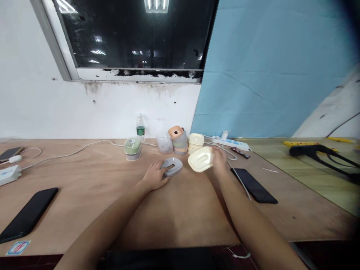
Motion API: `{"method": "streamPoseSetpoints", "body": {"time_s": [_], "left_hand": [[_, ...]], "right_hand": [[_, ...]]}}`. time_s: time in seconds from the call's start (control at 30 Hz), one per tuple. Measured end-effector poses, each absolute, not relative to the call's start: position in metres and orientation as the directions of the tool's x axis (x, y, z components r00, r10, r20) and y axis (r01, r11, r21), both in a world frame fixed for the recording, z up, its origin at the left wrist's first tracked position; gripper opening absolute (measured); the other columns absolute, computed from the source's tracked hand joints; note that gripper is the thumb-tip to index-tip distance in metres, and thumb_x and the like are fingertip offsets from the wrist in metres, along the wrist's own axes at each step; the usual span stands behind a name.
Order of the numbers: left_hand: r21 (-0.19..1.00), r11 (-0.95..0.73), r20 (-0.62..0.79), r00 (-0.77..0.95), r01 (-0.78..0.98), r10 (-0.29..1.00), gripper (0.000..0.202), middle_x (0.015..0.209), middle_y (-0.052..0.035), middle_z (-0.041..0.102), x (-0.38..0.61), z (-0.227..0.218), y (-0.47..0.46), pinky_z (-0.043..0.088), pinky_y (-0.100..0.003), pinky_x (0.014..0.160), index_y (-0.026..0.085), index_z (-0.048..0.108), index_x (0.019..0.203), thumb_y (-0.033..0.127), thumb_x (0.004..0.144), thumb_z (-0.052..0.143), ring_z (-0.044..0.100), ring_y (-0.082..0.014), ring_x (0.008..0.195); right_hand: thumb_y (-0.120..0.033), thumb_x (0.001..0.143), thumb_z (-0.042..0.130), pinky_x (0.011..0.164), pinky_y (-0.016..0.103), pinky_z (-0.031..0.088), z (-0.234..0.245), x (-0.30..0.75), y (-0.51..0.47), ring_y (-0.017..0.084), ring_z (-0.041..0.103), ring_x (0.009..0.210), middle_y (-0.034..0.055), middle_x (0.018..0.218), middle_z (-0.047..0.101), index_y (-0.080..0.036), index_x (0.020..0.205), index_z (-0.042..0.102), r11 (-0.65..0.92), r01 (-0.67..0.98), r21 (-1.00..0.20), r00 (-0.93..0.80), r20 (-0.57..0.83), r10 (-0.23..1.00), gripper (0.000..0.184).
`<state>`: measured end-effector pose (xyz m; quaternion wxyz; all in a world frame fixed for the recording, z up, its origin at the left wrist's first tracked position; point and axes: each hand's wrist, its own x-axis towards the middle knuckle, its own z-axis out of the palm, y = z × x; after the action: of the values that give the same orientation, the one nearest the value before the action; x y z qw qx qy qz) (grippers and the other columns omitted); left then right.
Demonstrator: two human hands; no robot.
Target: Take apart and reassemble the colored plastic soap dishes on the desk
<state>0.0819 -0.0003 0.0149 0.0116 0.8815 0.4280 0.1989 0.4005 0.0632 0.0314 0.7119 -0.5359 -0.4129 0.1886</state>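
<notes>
My left fingers [158, 165] grip a grey lid [174, 165], right fingers [216, 153] a cream lid [200, 160], unjoined; green-topped box [132, 148] beyond left looks assembled, cream stack [196, 140] beyond right unused.

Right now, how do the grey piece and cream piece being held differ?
The grey piece is held at its left end by the left-hand grip; the cream piece at its right end by the right-hand grip.
The grey piece is darker; the cream piece pale.
The grey piece looks oval; the cream piece squarer.
Both have rounded outlines.
</notes>
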Motion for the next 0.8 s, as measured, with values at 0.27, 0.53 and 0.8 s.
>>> {"method": "streamPoseSetpoints", "body": {"time_s": [0.27,0.53,0.8], "left_hand": [[0.188,-0.573,0.358,0.488,0.797,0.796,0.057,0.142,-0.0094,0.038,0.118,0.011,0.018,0.038,-0.044,0.096,0.033,0.044,0.138,0.030,0.082,0.054,0.046,-0.0288,0.118],[0.152,-0.429,0.375,0.350,0.890,0.858,0.042,0.112,-0.0113,0.059,0.120,0.010,0.028,0.037,-0.042,0.088,0.025,0.053,0.126,0.034,0.085,0.051,0.052,-0.0284,0.103],[0.198,-0.415,0.352,0.331,0.888,0.876,0.038,0.108,-0.0107,0.066,0.129,0.005,0.047,0.032,-0.044,0.090,0.022,0.054,0.123,0.032,0.086,0.051,0.056,-0.0282,0.102]], "right_hand": [[-0.036,0.086,0.042,0.100,0.043,0.040,0.105,0.421,0.103,0.024,0.055,0.112,0.0121,0.122,0.061,-0.014,0.123,0.058,0.535,0.561,-0.631,0.448,0.775,0.445,0.046],[-0.028,0.078,0.055,0.095,0.043,0.043,0.084,0.417,0.151,0.025,0.059,0.100,0.0105,0.105,0.070,-0.015,0.118,0.066,0.489,0.762,-0.425,0.053,0.792,0.608,0.043],[-0.025,0.083,0.049,0.091,0.046,0.040,0.057,0.413,0.149,0.028,0.057,0.100,0.0106,0.103,0.070,-0.019,0.117,0.067,0.383,0.913,-0.143,-0.186,0.688,0.701,0.038]]}}
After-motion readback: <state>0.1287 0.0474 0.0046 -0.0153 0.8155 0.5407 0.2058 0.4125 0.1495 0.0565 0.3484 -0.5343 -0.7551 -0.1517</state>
